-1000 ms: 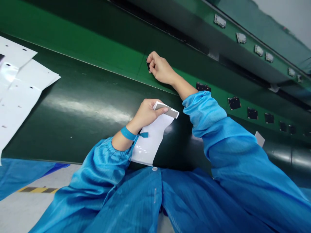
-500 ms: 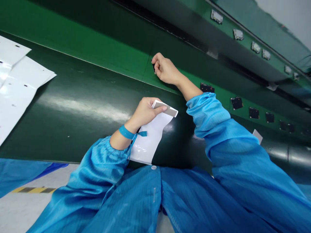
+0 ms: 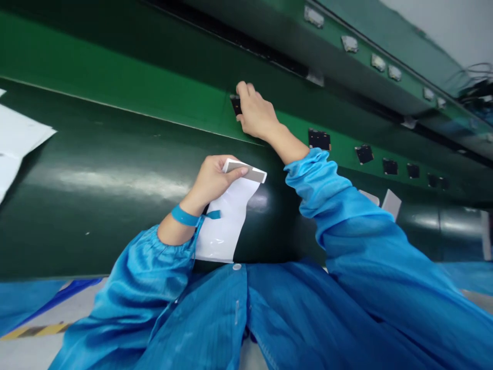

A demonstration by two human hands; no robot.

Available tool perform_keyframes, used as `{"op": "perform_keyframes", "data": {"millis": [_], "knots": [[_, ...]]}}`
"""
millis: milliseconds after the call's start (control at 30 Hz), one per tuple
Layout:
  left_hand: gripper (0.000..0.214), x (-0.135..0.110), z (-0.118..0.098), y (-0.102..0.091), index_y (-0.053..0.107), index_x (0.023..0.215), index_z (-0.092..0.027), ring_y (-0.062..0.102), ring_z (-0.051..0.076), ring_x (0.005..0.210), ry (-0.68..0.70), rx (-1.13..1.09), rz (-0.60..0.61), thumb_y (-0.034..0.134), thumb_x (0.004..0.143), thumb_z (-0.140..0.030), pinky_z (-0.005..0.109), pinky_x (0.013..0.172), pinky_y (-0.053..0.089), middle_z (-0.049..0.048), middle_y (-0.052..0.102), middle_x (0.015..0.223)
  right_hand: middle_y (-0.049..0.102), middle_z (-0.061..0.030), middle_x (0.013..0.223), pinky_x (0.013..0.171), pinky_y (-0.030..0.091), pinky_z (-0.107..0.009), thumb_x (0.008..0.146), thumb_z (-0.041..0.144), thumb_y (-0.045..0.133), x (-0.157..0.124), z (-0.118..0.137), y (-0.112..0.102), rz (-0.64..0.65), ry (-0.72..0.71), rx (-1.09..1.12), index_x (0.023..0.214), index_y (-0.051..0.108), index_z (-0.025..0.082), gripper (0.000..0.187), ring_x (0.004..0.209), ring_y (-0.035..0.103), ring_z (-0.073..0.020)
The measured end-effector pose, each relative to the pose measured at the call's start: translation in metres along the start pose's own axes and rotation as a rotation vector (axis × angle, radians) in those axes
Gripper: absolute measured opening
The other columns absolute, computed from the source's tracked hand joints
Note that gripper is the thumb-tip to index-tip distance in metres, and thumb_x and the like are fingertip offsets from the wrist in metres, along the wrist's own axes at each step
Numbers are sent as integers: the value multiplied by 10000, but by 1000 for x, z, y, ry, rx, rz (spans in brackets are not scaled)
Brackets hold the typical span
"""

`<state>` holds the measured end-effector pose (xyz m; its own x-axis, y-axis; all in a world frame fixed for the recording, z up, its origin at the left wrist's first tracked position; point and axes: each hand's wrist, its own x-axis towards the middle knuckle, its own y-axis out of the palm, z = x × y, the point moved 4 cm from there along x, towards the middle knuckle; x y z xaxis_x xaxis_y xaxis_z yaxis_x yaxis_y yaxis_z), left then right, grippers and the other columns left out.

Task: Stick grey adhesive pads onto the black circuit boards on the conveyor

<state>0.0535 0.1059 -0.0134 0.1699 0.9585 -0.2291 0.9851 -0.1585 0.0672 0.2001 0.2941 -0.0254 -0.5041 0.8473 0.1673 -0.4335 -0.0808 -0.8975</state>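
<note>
My left hand (image 3: 215, 177) pinches a folded white sheet (image 3: 227, 221) between thumb and fingers. A grey strip (image 3: 246, 172) runs along the sheet's top edge under my thumb, and the rest hangs down toward my lap. My right hand (image 3: 256, 110) reaches to the green belt, its curled fingers and thumb on a small black circuit board (image 3: 235, 105). My fingers cover the board's right part. Other black circuit boards, the nearest one (image 3: 319, 139) beside my right wrist, lie in a row along the belt.
White sheets (image 3: 21, 136) lie on the dark green worktop (image 3: 103, 154) at the left. A raised shelf at upper right carries several silvery parts (image 3: 349, 43). Pale flat pieces (image 3: 392, 204) stand beyond my right sleeve.
The view has shifted, so most things appear farther left. More of the circuit board shows beside my right fingers, which are less tightly curled. My left hand keeps its pinch on the sheet.
</note>
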Motion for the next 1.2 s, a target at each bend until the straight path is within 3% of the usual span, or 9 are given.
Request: {"op": "perform_keyframes", "data": {"millis": [67, 133, 267, 400, 533, 667, 900, 1067, 1200], "knots": [[264, 0, 0, -2, 761, 730, -177, 577, 145, 555, 3, 20, -20, 881, 700, -410, 237, 495, 414, 11, 697, 640, 541, -156, 1356, 921, 542, -457, 922, 357, 768, -16, 4, -13, -75, 82, -46, 1323, 440, 266, 526, 1239, 553, -350], [253, 1, -1, -5, 762, 720, -185, 572, 147, 548, 4, 38, -33, 888, 700, -403, 242, 489, 412, 10, 695, 633, 564, -149, 1311, 920, 549, -421, 969, 368, 723, -41, 13, -20, -65, 155, 45, 1355, 399, 242, 520, 1197, 593, -306], [253, 2, 0, -10, 776, 749, -206, 572, 156, 549, 11, 61, -57, 914, 698, -412, 263, 488, 420, 11, 706, 651, 625, -11, 957, 746, 527, -279, 1039, 349, 606, -103, 42, -17, 116, 194, 602, 1336, 362, 247, 397, 856, 637, -164], [283, -1, 2, -14, 784, 793, -239, 577, 175, 567, -19, 99, -101, 929, 706, -466, 295, 497, 415, 4, 716, 677, 630, 11, 953, 637, 469, -232, 993, 298, 647, -144, 64, -23, 176, 210, 923, 1368, 344, 259, 483, 760, 590, -124], [256, -2, 3, -18, 817, 845, -294, 601, 199, 643, -49, 152, -122, 922, 729, -496, 323, 545, 419, -19, 748, 754, 619, 15, 994, 626, 451, -219, 942, 178, 646, -150, 76, -29, 110, 186, 907, 1377, 373, 267, 522, 742, 546, -105], [364, -2, 1, -19, 823, 1036, -333, 647, 209, 755, -20, 93, -123, 935, 716, -464, 328, 620, 473, -43, 791, 918, 607, 24, 965, 666, 466, -226, 919, 119, 599, -148, 77, -25, 11, 195, 854, 1344, 411, 263, 486, 778, 567, -114], [286, -2, 0, -16, 807, 873, -214, 655, 182, 697, 11, 86, -145, 897, 718, -436, 279, 607, 510, 36, 793, 831, 621, 9, 960, 677, 490, -248, 940, 232, 648, -161, 70, -19, -47, 229, 920, 1320, 411, 264, 449, 768, 576, -131], [265, -2, -3, -13, 802, 834, -182, 652, 175, 665, 38, 78, -139, 866, 732, -418, 259, 578, 492, 48, 785, 790, 633, 3, 1010, 623, 443, -230, 926, 243, 650, -160, 69, -31, -77, 186, 828, 1331, 419, 262, 467, 758, 564, -116], [254, -2, -4, -10, 806, 812, -166, 629, 155, 645, 57, 79, -105, 862, 725, -397, 241, 574, 478, 37, 766, 750, 621, 31, 926, 640, 433, -243, 930, 184, 606, -153, 76, -38, -35, 138, 721, 1348, 417, 242, 462, 723, 544, -112]]}}
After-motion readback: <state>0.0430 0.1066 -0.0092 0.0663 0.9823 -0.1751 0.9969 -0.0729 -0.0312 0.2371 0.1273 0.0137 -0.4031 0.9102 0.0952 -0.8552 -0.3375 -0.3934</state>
